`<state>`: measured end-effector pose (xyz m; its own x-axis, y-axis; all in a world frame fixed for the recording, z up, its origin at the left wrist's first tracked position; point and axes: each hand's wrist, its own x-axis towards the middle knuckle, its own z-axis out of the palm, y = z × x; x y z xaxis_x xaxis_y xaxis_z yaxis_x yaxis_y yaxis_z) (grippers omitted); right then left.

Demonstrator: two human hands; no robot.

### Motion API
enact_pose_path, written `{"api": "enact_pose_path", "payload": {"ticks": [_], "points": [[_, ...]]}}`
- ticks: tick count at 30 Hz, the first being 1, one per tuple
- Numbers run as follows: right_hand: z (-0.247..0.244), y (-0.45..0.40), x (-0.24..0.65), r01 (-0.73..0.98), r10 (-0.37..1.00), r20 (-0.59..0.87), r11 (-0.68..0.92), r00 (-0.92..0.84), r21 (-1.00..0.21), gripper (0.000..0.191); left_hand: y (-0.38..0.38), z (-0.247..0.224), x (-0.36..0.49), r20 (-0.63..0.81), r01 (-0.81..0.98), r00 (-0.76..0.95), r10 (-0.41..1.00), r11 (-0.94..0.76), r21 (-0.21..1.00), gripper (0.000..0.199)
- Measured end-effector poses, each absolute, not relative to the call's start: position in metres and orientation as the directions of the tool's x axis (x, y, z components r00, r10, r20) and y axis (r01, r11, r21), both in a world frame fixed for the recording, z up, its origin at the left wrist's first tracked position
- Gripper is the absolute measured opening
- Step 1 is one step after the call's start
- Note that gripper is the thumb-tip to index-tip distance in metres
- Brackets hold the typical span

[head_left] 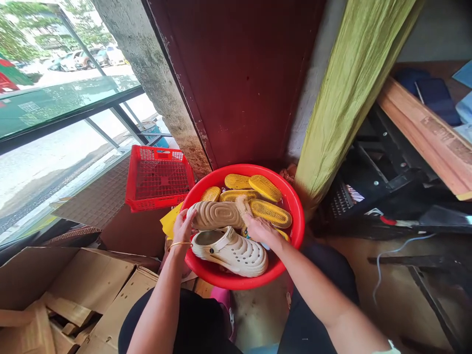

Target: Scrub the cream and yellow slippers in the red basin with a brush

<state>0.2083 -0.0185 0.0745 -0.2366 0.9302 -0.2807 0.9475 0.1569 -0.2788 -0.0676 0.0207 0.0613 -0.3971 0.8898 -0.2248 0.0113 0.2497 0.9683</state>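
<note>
A red basin [300, 216] stands in front of me with footwear in it. My left hand [181, 227] is closed around the left end of an upturned clog [217, 215], whose ridged tan sole faces up. My right hand [260, 229] is closed on what looks like a scrub brush [242, 205], slightly blurred, with pale bristles at the sole's right end. Nearest me in the basin lies a cream clog [236, 253], upright, with holes and a heel strap. Several yellow slippers [271, 212] lie sole up toward the far side.
A red plastic crate [162, 179] sits left of the basin beside the window. Cardboard boxes [84, 280] with wood pieces fill the lower left. A dark red door [243, 88] stands behind the basin, a yellow-green curtain [335, 98] to its right. A wooden shelf [427, 132] juts in at right.
</note>
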Motion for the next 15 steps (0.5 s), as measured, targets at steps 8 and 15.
{"api": "enact_pose_path", "payload": {"ticks": [8, 15], "points": [[0.095, -0.034, 0.194, 0.841, 0.867, -0.134, 0.410, -0.479, -0.354, 0.062, 0.035, 0.062, -0.054, -0.268, -0.170, -0.440, 0.857, 0.213, 0.962, 0.049], [0.093, -0.036, 0.188, 0.894, 0.916, -0.084, 0.359, -0.392, -0.267, 0.064, 0.041, 0.067, -0.045, -0.235, -0.443, -0.146, 0.961, 0.149, 0.884, 0.039]]}}
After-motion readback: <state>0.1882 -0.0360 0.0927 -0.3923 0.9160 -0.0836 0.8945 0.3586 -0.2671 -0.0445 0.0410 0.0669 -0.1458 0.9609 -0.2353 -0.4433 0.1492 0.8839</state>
